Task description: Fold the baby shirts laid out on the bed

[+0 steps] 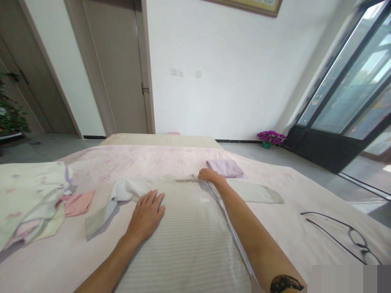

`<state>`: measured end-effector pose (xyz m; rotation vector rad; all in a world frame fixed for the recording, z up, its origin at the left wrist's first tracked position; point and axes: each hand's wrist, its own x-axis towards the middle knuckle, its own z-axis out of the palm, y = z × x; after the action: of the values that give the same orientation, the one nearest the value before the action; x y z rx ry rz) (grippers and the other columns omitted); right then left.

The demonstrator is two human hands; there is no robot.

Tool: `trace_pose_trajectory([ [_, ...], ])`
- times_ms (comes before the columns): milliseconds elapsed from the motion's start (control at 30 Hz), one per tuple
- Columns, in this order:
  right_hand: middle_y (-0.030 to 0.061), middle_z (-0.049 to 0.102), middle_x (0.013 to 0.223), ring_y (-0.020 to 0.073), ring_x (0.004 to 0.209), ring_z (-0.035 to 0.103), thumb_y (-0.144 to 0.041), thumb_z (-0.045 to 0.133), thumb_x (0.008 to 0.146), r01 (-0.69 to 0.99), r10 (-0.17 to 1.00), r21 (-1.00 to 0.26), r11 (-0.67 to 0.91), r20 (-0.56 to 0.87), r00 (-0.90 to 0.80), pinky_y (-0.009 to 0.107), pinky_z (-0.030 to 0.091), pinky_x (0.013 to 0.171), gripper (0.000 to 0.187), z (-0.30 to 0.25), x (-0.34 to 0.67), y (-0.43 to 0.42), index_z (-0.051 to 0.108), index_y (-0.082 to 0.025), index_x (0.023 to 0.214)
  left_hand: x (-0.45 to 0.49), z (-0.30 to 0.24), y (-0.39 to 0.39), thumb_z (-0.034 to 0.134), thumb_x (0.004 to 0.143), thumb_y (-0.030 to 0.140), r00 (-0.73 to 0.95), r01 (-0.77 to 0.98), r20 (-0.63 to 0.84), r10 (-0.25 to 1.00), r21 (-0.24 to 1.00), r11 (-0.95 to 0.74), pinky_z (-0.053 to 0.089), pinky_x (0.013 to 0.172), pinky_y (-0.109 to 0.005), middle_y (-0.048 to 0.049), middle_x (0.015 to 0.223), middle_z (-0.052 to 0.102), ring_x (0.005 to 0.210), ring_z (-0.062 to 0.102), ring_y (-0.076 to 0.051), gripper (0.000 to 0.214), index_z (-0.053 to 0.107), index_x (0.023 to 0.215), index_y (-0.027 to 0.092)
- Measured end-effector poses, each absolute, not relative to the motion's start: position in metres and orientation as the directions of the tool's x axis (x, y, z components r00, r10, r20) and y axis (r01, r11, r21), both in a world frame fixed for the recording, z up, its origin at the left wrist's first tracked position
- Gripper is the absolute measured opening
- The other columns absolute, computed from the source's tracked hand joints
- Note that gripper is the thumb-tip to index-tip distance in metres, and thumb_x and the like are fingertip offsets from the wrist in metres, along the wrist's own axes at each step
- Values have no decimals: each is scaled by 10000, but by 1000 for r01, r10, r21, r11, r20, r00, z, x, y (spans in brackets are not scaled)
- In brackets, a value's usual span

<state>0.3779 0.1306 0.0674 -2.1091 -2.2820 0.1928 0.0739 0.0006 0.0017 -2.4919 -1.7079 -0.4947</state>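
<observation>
A pale striped long-sleeved shirt (186,240) lies spread on a pink bed sheet (116,158), its collar on the far side. My left hand (148,215) rests flat on the shirt near the left shoulder, fingers a little apart. At the right of the collar, my right hand (210,176) is closed on the shirt's shoulder edge; its fingertips are partly hidden. The left sleeve (128,190) is bent and rumpled, while the right sleeve (258,192) extends flat beyond my right forearm. Just past my right hand lies a folded lilac cloth (227,167).
A heap of pale patterned cloth (36,195) with a pink piece (80,202) lies on the left. Eyeglasses (356,240) with unfolded arms lie on the right. Beyond are a doorway, a white wall and a pot of magenta flowers (270,138) on the floor.
</observation>
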Motion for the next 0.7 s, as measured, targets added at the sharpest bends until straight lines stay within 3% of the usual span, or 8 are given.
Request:
trace_pose_trajectory([
  [200, 78, 682, 1156, 205, 1041, 622, -284, 438, 956, 989, 999, -146, 10, 41, -4, 307, 457, 849, 278, 56, 372, 116, 629, -215, 1146, 73, -2, 3, 418, 963, 391, 314, 918, 322, 893, 135, -372, 269, 1165, -458, -117, 1483, 496, 1393, 403, -271, 482, 550, 1388, 206],
  [500, 187, 530, 1311, 274, 1171, 552, -257, 435, 972, 984, 977, -147, -98, 176, 123, 375, 431, 956, 330, 36, 358, 103, 548, -135, 1256, 74, 2, 0, 402, 971, 370, 325, 919, 310, 893, 118, -375, 271, 1160, -471, -136, 1479, 493, 1391, 404, -280, 478, 548, 1387, 185],
  [600, 201, 468, 1417, 292, 1268, 487, -217, 424, 960, 986, 971, -142, -85, 209, 114, 402, 384, 1030, 420, 40, 347, 92, 482, -128, 1366, 74, 2, -1, 410, 969, 367, 314, 919, 319, 894, 132, -370, 269, 1158, -472, -129, 1478, 495, 1385, 410, -282, 468, 548, 1383, 198],
  [700, 208, 325, 1557, 323, 1401, 345, -309, 419, 973, 988, 974, -149, -36, 215, 68, 449, 308, 1109, 562, 35, 324, 68, 339, -105, 1491, 74, 3, -1, 409, 973, 371, 312, 920, 325, 893, 130, -369, 266, 1158, -460, -125, 1475, 500, 1379, 417, -279, 463, 546, 1383, 206],
])
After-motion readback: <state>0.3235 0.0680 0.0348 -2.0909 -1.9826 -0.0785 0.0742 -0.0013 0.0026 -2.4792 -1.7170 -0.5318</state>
